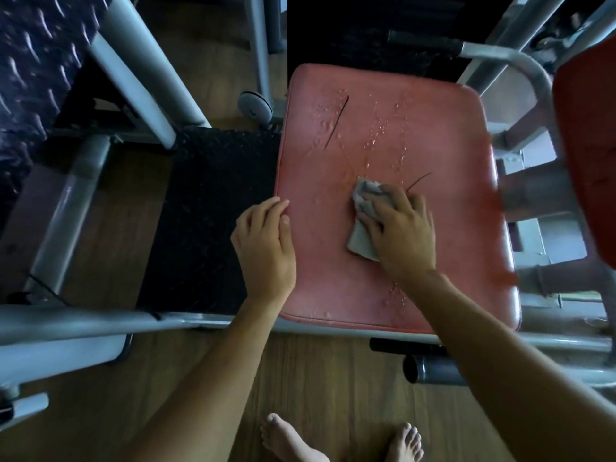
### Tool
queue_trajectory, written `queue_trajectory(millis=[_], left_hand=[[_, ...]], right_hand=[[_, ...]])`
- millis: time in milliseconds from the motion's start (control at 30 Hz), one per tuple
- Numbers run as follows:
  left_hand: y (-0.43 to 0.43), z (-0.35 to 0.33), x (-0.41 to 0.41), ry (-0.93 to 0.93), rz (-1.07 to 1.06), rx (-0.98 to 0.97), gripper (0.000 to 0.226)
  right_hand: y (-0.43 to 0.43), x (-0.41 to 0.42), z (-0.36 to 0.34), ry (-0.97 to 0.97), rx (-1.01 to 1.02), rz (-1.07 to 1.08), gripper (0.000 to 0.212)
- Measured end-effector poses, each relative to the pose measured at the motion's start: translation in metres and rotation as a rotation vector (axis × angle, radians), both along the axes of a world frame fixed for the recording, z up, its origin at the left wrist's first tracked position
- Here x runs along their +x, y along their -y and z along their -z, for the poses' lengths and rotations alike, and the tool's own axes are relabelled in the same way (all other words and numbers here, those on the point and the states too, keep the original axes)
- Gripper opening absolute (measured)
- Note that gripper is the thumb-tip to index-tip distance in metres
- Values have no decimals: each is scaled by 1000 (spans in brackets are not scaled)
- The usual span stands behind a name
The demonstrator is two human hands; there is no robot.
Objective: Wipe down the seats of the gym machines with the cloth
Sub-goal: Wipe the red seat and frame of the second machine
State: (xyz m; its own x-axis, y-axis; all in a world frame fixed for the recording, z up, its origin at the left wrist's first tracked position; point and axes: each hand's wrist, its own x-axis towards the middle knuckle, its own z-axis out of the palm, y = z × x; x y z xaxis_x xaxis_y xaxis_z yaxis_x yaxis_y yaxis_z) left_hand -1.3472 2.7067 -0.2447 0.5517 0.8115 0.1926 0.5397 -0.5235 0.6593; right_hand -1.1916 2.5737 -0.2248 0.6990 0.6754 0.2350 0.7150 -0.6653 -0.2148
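— While the left hand (265, 243) rests empty on the seat's (320, 271) left edge, where's the cloth (361, 225)?
— Mid-seat, pressed flat under the right hand (401, 233).
— Next?
— Likely sweeping it far, through the droplets (383, 128).

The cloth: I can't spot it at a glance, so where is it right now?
In the head view, the grey cloth lies on the red seat, right of centre, pressed under the right hand, just below the water droplets.
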Motion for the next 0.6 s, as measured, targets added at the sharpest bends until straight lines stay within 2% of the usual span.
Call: queue_trajectory(millis=[67,167,233,333,400,467,500,600], left_hand=[[-1,1,0,-13,0,-3,40],[-4,3,0,37,-2,-31,42],[-7,4,0,112,-18,-90,41],[-16,0,-1,239,-39,-221,38],[-23,-11,-1,305,-36,-433,41],[-30,-19,-1,318,-72,-638,48],[-35,-20,-2,324,-94,-719,52],[-45,-18,-5,361,-130,-884,60]], right_hand=[[-1,-27,0,-35,39,96,26],[30,-57,-4,-25,52,-210,29],[36,-39,-5,-2,22,-339,34],[-2,-7,-1,17,-11,-155,31],[-35,-5,-1,-31,41,41,28],[-54,-26,-2,-94,45,83,28],[-55,-42,-2,-104,27,15,28],[-26,-82,-2,-71,52,-379,30]])
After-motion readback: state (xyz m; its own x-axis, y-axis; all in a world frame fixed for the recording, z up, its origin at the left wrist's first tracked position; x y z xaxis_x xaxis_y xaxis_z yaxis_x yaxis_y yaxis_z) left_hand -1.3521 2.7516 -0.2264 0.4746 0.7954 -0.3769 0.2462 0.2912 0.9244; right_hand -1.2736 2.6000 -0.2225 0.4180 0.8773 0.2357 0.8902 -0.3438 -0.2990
